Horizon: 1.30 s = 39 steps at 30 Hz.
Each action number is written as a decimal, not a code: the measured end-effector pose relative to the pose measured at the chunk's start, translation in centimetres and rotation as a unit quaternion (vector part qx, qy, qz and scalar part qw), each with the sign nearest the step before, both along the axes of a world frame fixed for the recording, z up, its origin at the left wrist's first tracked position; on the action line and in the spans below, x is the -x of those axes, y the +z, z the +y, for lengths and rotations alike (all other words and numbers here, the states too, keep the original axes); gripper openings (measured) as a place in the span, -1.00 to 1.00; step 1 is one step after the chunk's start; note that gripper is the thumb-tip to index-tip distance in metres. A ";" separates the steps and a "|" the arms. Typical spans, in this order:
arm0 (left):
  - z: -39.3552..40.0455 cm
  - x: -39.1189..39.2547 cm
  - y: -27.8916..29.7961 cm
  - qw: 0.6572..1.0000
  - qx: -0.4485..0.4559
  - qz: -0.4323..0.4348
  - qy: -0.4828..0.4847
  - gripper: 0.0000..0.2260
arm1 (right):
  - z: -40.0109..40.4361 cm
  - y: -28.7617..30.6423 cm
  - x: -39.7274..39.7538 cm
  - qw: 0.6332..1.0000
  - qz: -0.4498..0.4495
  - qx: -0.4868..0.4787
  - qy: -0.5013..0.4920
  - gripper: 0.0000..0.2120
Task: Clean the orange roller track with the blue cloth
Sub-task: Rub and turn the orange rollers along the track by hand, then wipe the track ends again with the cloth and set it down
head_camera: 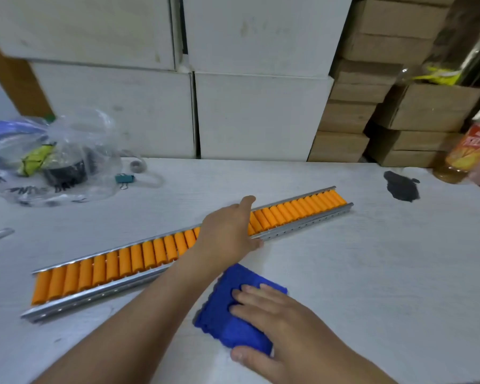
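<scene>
The orange roller track (122, 266), a metal channel lined with several orange rollers, lies diagonally across the white table from near left to far right. My left hand (227, 231) lies over the track's middle, thumb on the far rail and fingers curled over the near rail, gripping it. The folded blue cloth (227, 309) rests on the table in front of the track, apart from it. My right hand (272, 325) lies on top of the cloth, fingers spread over it and thumb at its near edge.
A clear plastic bag (50, 156) holding tape rolls sits at the far left, a binder clip (125, 180) beside it. A dark blot (401, 185) and an orange-labelled bottle (466, 153) are at the far right. White and brown boxes (261, 115) stand behind the table.
</scene>
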<state>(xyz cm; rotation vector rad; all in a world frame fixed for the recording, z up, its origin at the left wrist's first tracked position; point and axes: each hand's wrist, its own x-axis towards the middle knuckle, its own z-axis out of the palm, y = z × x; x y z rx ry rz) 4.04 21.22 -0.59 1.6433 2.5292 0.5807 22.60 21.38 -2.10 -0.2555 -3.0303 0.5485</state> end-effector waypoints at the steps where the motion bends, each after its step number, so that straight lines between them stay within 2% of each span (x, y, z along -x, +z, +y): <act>1: 0.6 -0.2 0.0 1.000 0.001 0.001 -0.002 -0.24 | -0.4 -0.2 0.0 0.999 -0.011 -0.030 -0.001 -0.42; 5: 3.2 -1.2 0.2 1.000 0.006 -0.004 -0.009 -0.28 | -0.8 0.2 0.4 0.998 -0.007 -0.049 -0.029 -0.44; 10: 6.0 -2.2 0.5 1.000 0.016 -0.001 -0.023 -0.33 | -0.9 -0.7 0.4 0.999 0.032 -0.005 -0.039 -0.47; 14: 6.4 -2.3 0.7 0.999 0.022 -0.013 -0.039 -0.26 | -1.0 -1.1 0.6 0.997 0.057 -0.025 -0.049 -0.57; 17: 4.3 -1.4 0.8 0.999 0.025 -0.033 -0.032 -0.10 | -1.0 -1.4 0.6 0.995 0.090 -0.018 -0.048 -0.68; 20: 0.3 0.4 1.5 0.998 -0.004 -0.064 -0.019 -0.05 | -1.4 -1.6 0.8 0.986 0.144 -0.038 -0.076 -0.71; 22: -3.3 1.6 1.9 0.996 -0.028 -0.090 0.005 -0.06 | -1.6 -0.7 0.9 0.976 0.167 0.002 -0.136 -0.76; 23: -5.3 2.3 2.0 0.993 -0.042 -0.108 0.022 -0.07 | -1.7 0.0 1.0 0.971 0.160 0.061 -0.167 -0.80; 24: -7.4 3.0 1.8 0.990 -0.057 -0.125 0.042 -0.08 | -1.8 0.7 1.1 0.954 0.168 0.155 -0.193 -0.83; 26: -11.7 4.5 1.4 0.983 -0.082 -0.149 0.071 -0.10 | -1.8 2.4 1.5 0.884 0.249 0.308 -0.246 -0.83; 27: -13.7 5.0 1.1 0.981 -0.088 -0.151 0.080 -0.09 | -1.7 3.1 2.0 0.845 0.291 0.356 -0.272 -0.83; 29: -17.1 5.5 0.3 0.976 -0.090 -0.160 0.116 -0.11 | -1.8 4.1 3.6 0.785 0.320 0.440 -0.296 -0.82; 31: -19.0 5.1 -0.6 0.956 -0.112 -0.206 0.175 -0.15 | -2.4 4.6 5.6 0.754 0.316 0.494 -0.295 -0.80; 32: -19.7 5.1 -1.0 0.946 -0.126 -0.224 0.196 -0.12 | -3.0 4.7 6.9 0.766 0.309 0.486 -0.287 -0.78; 35: -19.7 5.7 -1.9 0.940 -0.144 -0.239 0.197 -0.09 | -5.3 4.8 10.9 0.837 0.324 0.386 -0.214 -0.77; 37: -19.8 6.1 -1.9 0.930 -0.153 -0.262 0.210 -0.13 | -7.5 4.3 13.6 0.902 0.319 0.255 -0.138 -0.79; 39: -19.8 6.3 -2.1 0.927 -0.177 -0.253 0.213 -0.36 | -9.2 2.8 15.7 0.965 0.244 0.090 -0.034 -0.69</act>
